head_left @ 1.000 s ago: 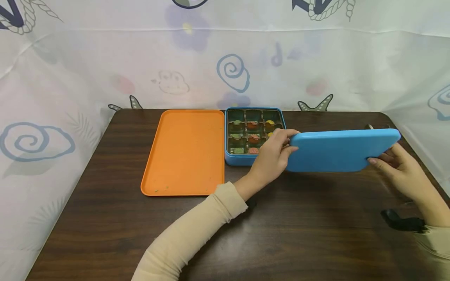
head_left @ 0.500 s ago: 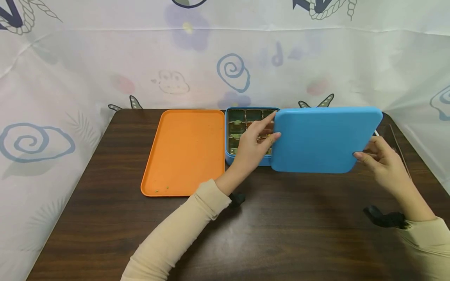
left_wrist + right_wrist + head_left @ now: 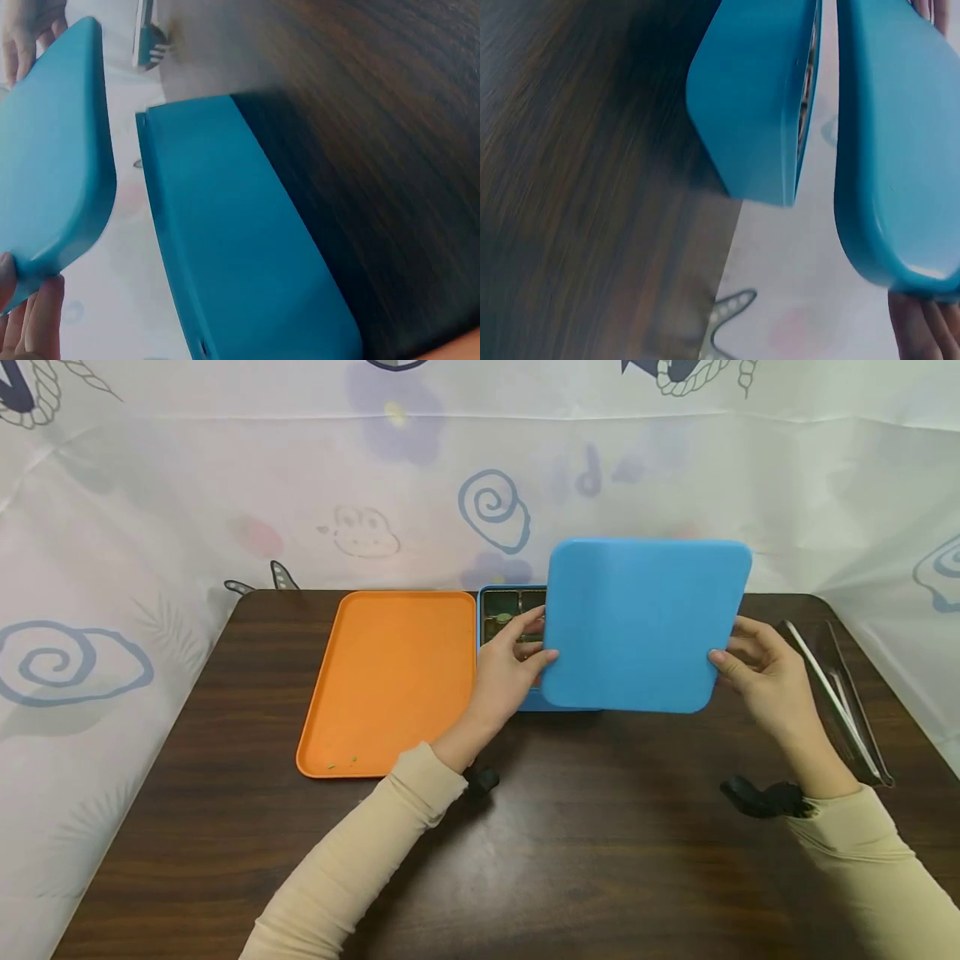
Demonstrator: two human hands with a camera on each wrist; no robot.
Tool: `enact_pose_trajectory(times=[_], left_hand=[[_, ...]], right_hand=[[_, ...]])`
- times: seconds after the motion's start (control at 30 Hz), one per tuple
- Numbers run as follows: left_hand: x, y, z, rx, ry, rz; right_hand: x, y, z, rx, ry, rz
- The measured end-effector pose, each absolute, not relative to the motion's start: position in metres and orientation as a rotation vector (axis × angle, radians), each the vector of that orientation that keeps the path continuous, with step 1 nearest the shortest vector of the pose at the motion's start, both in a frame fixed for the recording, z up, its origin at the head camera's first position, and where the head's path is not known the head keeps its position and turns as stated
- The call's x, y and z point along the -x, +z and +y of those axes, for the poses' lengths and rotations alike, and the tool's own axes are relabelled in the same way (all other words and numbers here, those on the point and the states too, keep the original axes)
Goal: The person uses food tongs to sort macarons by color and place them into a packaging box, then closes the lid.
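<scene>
Between both hands a blue lid (image 3: 645,625) is held up, tilted, with its smooth outer face toward the head camera. My left hand (image 3: 506,672) pinches its left edge, thumb in front and fingers behind. On the opposite edge, my right hand (image 3: 772,685) grips it the same way. Behind and below the lid stands a blue box (image 3: 566,700) with a divided inner tray (image 3: 501,602), mostly hidden from the head view. In the left wrist view the side wall of the box (image 3: 240,232) shows below the lid (image 3: 52,150), with a gap between them.
An orange tray (image 3: 397,685) with a few green crumbs lies directly left of the box. Metal tongs (image 3: 840,702) lie on the dark wooden table (image 3: 600,860) at the right. A printed white cloth (image 3: 300,468) hangs behind the table.
The lid has moved left and up from the table's right side, over the box, and tipped so more of its face shows. Both hands moved with it, uncovering the tongs.
</scene>
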State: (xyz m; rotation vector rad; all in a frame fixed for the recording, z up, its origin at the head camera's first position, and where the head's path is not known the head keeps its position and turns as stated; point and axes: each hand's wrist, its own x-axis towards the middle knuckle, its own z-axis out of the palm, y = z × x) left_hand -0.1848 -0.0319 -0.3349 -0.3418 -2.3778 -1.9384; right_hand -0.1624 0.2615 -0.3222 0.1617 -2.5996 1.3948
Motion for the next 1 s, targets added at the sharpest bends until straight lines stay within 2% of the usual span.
enact_pose_trajectory(times=[0.47,1.0], left_hand=[[0.206,-0.339,-0.068,0.119,-1.962,-2.367],[0.219,-0.355,-0.083,-0.053,-1.872,-2.449]], right_hand=[[0.193,-0.327,0.218,-0.033,1.551,-2.600],[0.222,-0.345,0.191,0.061,1.539,-2.686]])
